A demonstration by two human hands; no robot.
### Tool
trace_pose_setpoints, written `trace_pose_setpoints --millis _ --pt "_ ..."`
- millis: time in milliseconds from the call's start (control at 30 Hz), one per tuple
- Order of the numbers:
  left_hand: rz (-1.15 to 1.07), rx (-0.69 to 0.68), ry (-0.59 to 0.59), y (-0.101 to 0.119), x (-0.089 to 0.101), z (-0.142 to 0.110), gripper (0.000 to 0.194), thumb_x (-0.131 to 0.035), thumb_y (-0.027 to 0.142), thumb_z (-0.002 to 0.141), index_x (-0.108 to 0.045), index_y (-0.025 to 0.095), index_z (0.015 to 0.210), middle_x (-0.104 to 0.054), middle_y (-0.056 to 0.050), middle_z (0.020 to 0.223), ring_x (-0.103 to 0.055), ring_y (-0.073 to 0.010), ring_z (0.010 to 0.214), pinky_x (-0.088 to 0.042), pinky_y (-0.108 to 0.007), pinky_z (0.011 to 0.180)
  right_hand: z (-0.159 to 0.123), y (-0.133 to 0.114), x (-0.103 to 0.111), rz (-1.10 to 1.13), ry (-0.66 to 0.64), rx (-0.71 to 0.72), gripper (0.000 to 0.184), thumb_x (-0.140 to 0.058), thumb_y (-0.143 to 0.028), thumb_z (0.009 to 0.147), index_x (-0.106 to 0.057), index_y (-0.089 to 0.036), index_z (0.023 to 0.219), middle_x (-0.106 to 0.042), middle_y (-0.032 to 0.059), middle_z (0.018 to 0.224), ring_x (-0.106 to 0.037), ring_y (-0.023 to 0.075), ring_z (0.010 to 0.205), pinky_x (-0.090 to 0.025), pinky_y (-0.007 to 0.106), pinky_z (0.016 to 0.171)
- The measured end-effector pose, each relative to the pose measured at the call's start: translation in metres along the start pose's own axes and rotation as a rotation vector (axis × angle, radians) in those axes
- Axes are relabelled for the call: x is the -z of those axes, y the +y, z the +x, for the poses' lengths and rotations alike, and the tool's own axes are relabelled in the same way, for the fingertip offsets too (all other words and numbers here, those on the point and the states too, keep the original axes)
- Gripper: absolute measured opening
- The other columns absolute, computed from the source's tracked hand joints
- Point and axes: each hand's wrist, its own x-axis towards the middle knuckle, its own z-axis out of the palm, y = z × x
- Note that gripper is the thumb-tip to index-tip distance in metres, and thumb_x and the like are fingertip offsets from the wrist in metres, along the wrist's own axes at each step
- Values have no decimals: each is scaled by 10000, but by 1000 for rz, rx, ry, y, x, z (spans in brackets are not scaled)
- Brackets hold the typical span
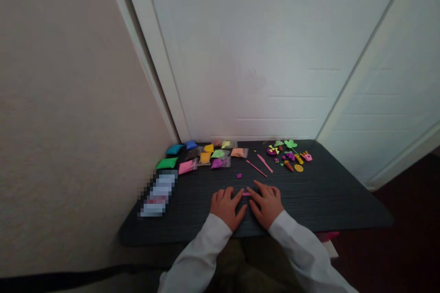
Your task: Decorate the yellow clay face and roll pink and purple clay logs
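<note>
A thin pink strip [246, 194], perhaps modelling clay, lies on the dark table between my hands. At its left end rests my left hand [227, 206], palm down with the fingers spread and the index fingertip on or beside the strip. My right hand [266, 203] lies likewise at the right end, fingers apart. Whether either fingertip presses the strip I cannot tell. Just beyond them is a small purple lump [239, 176]. Farther off lie a thin pink stick tool [256, 169] and a wider pink knife-shaped tool [265, 163].
Small bags of coloured clay, including pink [187, 166], purple [220, 163] and green [167, 163], cover the table's back left. Several small clay figures, among them a green clover [290, 144], sit at the back right. A blurred flat item [159, 195] lies left. A white panel [254, 55] rises behind.
</note>
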Motion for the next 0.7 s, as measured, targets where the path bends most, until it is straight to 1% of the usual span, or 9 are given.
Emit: trace_pose_setpoints --millis 100,200,367,433,467,533,600,700 --pt "29 -38 24 0 -2 -1 405 -403 477 757 -479 346 1133 -493 -47 1030 -411 -210 920 -310 -373 784 -2 -2 -2 -51 -3 13 378 -404 -371 795 -451 -337 1169 -386 47 1297 -376 217 1122 -213 440 912" --pt "62 -58 52 1 -2 -1 391 -395 477 764 -497 338 1114 -501 -49 997 -416 -205 914 -312 -369 775 -3 -4 -5 -105 3 11 393 -419 -378 791 -441 -319 1179 -382 59 1300 -377 225 1124 -223 449 912" --pt "116 -73 78 7 4 -2 360 -412 481 765 -525 325 1070 -519 -49 960 -449 -199 901 -351 -380 767 -8 -11 -3 -193 11 6 392 -448 -379 798 -433 -284 1178 -394 73 1280 -398 228 1112 -291 459 904" --pt "135 -75 68 10 6 -4 350 -433 470 766 -530 297 1055 -527 -48 960 -468 -197 911 -377 -389 775 -10 -14 0 -218 9 7 374 -452 -375 807 -442 -245 1157 -407 71 1254 -423 216 1088 -335 453 896" --pt "144 -76 62 11 7 -4 349 -435 454 774 -517 276 1063 -527 -47 984 -474 -195 930 -390 -397 790 -10 -14 2 -229 7 7 370 -449 -367 814 -444 -198 1142 -425 75 1221 -442 207 1065 -362 447 886" --pt "160 -74 46 13 7 -6 347 -432 380 805 -474 172 1080 -505 -67 1071 -497 -168 949 -421 -392 815 -11 -16 4 -244 -1 -1 325 -449 -338 821 -466 -177 1103 -474 71 1151 -492 180 990 -419 406 833" --pt "178 -67 38 14 6 -7 315 -438 333 812 -475 160 1072 -504 -71 1092 -514 -157 940 -448 -373 802 -12 -17 6 -253 -10 -12 313 -450 -330 822 -473 -171 1090 -492 68 1121 -509 169 956 -438 387 805" --pt "200 -70 34 16 7 -8 317 -444 328 810 -473 155 1073 -507 -71 1087 -517 -157 935 -453 -371 794 -13 -20 9 -262 -16 -26 316 -455 -330 820 -472 -164 1088 -500 66 1105 -516 166 941 -446 382 791"
